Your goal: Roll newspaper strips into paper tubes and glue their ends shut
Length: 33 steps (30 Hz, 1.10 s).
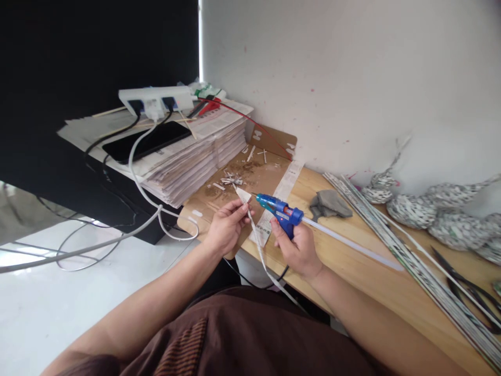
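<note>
A blue glue gun (279,210) is gripped in my right hand (299,250), its tip pointing left toward my other hand. A long, clear glue stick (352,243) sticks out of its back end. Between the thumb and fingers of my left hand (230,222) is a narrow paper strip (259,243). The strip's pointed upper end (243,195) shows just above my fingers, close to the nozzle, and its tail hangs down toward my lap. I cannot tell whether nozzle and paper touch.
A tall newspaper stack (203,162) bears a phone (146,142) and a power strip (156,99). Paper scraps (230,180) lie on cardboard (270,169). To the right are a grey cloth (331,203), rolled paper sticks (391,240), scissors (465,282) and woven paper shapes (410,210).
</note>
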Each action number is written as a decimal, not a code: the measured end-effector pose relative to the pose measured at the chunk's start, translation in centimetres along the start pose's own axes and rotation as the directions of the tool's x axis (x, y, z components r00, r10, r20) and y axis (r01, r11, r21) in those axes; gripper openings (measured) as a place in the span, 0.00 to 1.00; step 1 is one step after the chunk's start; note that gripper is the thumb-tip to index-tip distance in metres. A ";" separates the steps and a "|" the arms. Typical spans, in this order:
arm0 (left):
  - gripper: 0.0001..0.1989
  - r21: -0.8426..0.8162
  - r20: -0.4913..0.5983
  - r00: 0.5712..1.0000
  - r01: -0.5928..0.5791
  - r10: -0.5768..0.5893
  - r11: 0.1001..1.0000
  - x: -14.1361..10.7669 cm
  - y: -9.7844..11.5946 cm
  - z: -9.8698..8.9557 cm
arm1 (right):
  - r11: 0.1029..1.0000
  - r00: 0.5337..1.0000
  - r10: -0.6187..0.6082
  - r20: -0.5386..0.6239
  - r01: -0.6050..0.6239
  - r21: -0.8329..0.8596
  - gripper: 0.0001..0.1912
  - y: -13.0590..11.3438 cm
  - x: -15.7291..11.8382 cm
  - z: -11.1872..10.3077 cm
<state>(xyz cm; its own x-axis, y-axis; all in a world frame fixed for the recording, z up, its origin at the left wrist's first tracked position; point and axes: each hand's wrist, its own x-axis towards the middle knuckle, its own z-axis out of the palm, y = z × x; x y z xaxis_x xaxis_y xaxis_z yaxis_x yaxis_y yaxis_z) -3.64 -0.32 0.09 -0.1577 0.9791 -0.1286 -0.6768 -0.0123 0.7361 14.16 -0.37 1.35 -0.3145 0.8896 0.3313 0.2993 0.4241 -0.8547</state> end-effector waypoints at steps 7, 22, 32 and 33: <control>0.09 0.011 0.036 0.999 -0.013 0.013 1.000 0.1 -0.1 -0.2 | 0.999 0.995 0.021 0.096 -0.017 -0.035 0.09 0.3 -0.3 0.4; 0.11 0.007 0.021 1.000 0.003 -0.003 1.000 0.0 0.0 -0.1 | 0.998 0.999 0.034 0.033 -0.032 -0.053 0.12 -0.1 0.0 0.0; 0.10 0.005 0.042 0.999 -0.004 0.004 1.000 0.0 0.1 -0.1 | 0.997 0.998 0.028 0.055 -0.024 -0.074 0.11 -0.2 -0.3 0.2; 0.10 0.004 0.036 0.999 -0.003 0.003 1.000 0.0 0.1 -0.1 | 0.997 0.999 0.023 0.044 -0.020 -0.073 0.11 -0.2 -0.2 0.2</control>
<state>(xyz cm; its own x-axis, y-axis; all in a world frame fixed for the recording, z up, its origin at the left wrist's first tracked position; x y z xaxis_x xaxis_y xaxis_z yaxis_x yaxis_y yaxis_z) -3.73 -0.34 0.09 -0.1340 0.9856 -0.1027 -0.6731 -0.0145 0.7394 14.03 -0.68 1.36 -0.3473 0.8906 0.2934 0.3703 0.4178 -0.8297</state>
